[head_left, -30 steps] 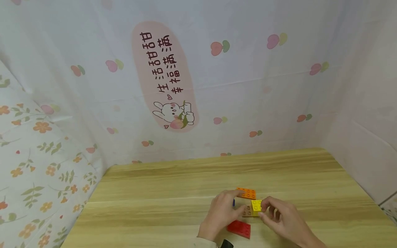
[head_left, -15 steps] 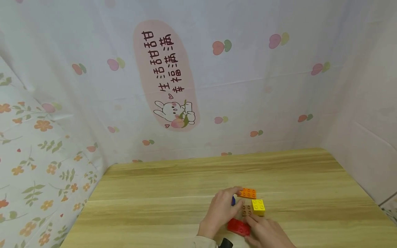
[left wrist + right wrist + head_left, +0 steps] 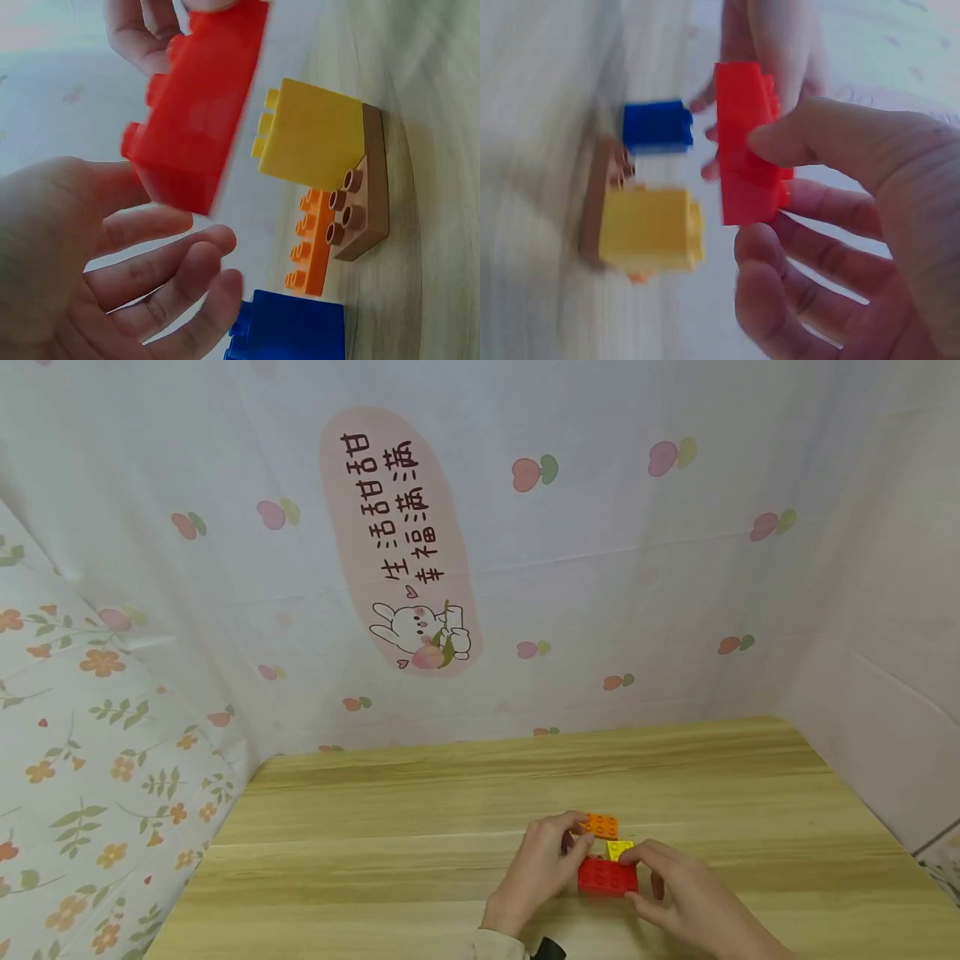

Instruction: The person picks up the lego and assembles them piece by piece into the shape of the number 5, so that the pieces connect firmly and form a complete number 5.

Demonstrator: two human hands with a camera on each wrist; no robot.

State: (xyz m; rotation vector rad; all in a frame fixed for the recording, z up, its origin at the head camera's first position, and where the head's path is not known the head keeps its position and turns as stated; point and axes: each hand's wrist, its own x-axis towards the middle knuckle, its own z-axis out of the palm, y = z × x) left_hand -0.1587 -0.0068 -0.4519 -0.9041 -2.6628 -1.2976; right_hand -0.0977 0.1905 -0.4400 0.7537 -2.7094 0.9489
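Observation:
My right hand (image 3: 686, 893) pinches a red toy building brick (image 3: 607, 877), two studs wide, between thumb and fingers. It is raised off the table in front of the bricks, as the left wrist view shows. A yellow brick (image 3: 315, 135) stands on one end of a flat brown brick (image 3: 371, 214), whose other studs are bare. My left hand (image 3: 534, 867) is beside them, fingers spread and loosely bent, with nothing gripped. Nearest its fingertips is a blue brick (image 3: 292, 328), mostly hidden in the head view. Beyond lies a flat orange brick (image 3: 602, 825).
The bricks sit on a wood-grain table (image 3: 375, 827). Behind it hangs a white printed curtain (image 3: 600, 585), with a floral cloth (image 3: 112, 760) at the left. A black band (image 3: 550, 949) is near my left wrist.
My right hand has let go of the yellow brick, which stays on the brown one. It has taken the red brick from the table and brought it up and rightward. My left hand barely moves.

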